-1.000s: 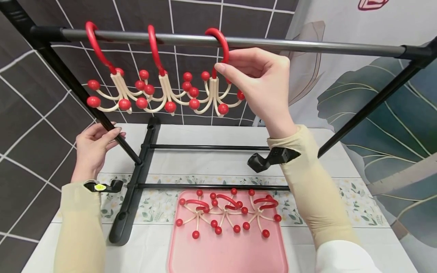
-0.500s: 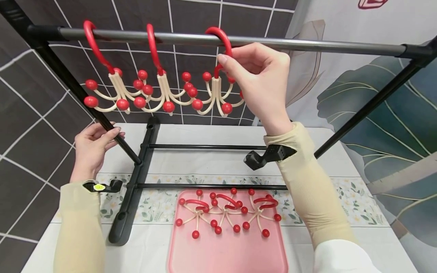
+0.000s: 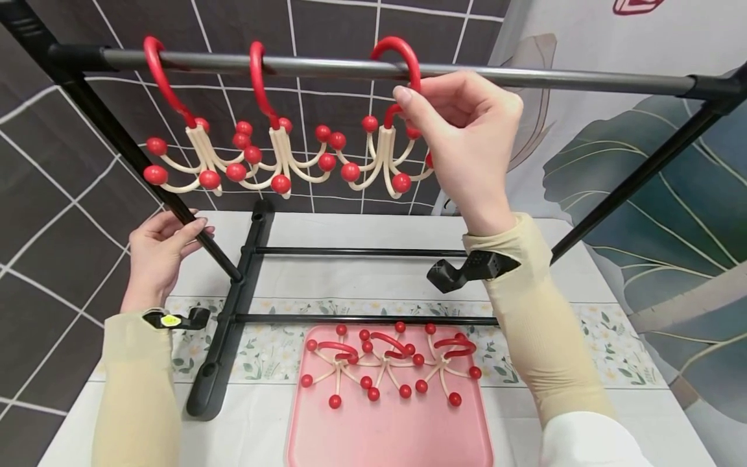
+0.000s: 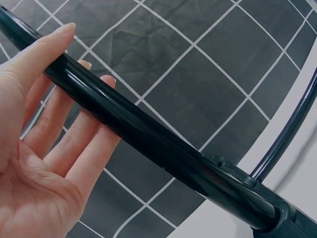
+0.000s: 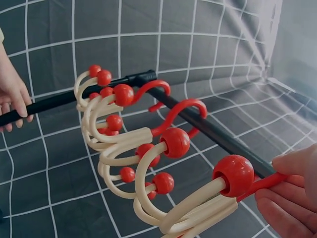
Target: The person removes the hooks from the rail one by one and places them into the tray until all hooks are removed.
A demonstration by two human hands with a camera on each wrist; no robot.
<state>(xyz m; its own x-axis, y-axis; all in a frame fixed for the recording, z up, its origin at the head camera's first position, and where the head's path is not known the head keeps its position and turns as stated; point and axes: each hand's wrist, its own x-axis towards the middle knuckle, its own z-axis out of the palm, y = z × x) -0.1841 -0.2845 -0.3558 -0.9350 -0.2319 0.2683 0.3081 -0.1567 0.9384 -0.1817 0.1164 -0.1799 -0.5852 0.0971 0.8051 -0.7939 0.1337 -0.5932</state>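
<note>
Lying nearest you is the pink tray (image 3: 388,434), and at its far end sit three octopus-shaped hangers, side by side: the left tray hanger (image 3: 338,364), the middle tray hanger (image 3: 385,362) and the right tray hanger (image 3: 441,365). Each has pale prongs splayed out, red balls at the tips and a red hook on top. The tray rests on your white tablecloth (image 3: 251,428), its far end over a flowered band and just beside the front crossbar (image 3: 362,319) of the rack.

Beyond it, your left hand (image 3: 157,250) holds the slanting black post (image 3: 220,251), thumb across one side and fingers behind. Your right hand (image 3: 475,139) pinches the red hook of the held hanger (image 3: 385,146) between thumb and fingers; its curve arches over the grey rail (image 3: 543,79), though you can't tell whether it bears on it. To its left, the middle hanging hanger (image 3: 282,143) and left hanging hanger (image 3: 201,139) hang from that rail. Farthest off is the dark cloth (image 3: 338,32) with its white grid.
</note>
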